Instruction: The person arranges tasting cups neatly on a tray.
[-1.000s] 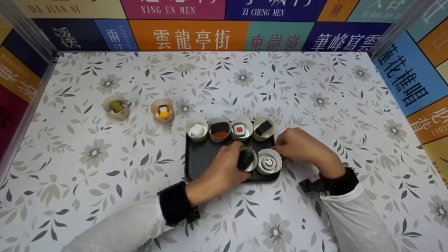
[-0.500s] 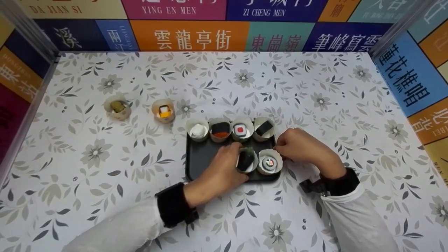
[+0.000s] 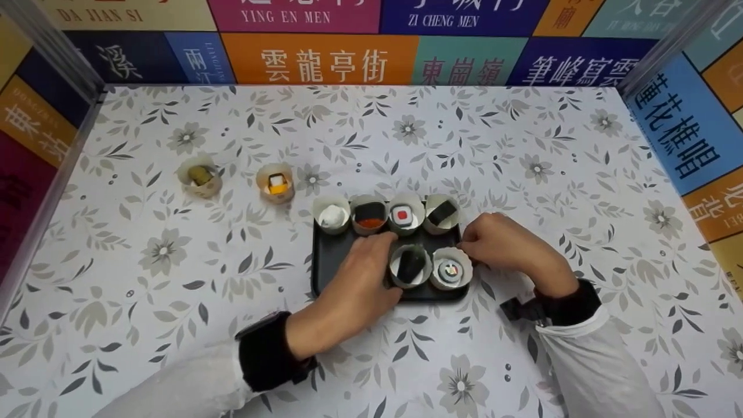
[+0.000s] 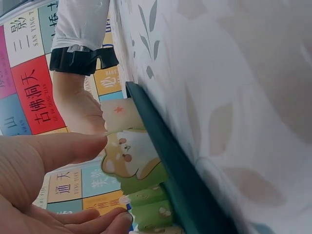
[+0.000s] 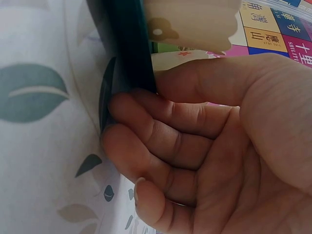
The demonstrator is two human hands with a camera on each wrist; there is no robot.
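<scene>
A black tray [image 3: 328, 261] carries several paper baking cups with toy-like sushi pieces. My left hand [image 3: 348, 290] is at the left of a front-row cup [image 3: 419, 281] holding a dark, nori-coloured piece [image 3: 411, 264]. In the left wrist view, thumb and fingers are spread beside a cup printed with a cartoon dog [image 4: 134, 153]. To its right stands a cup [image 3: 451, 283] with a round grey-rimmed roll [image 3: 450, 269]. My right hand [image 3: 511, 244] grips the tray's right edge; the right wrist view shows thumb and curled fingers at the tray rim [image 5: 130, 48].
The tray's back row has cups with a white piece [image 3: 332, 216], a black-and-orange one [image 3: 370, 216], a red-centred roll [image 3: 401, 215] and a black-banded piece [image 3: 442, 213]. Two cups [image 3: 200, 186] [image 3: 276, 197] stand on the floral tabletop [image 3: 145, 331] at left. Printed panels [image 3: 325, 64] border it.
My left hand has loosened from the dark piece's cup and shifted slightly left, leaving the cup more visible. My right hand stays at the tray's edge.
</scene>
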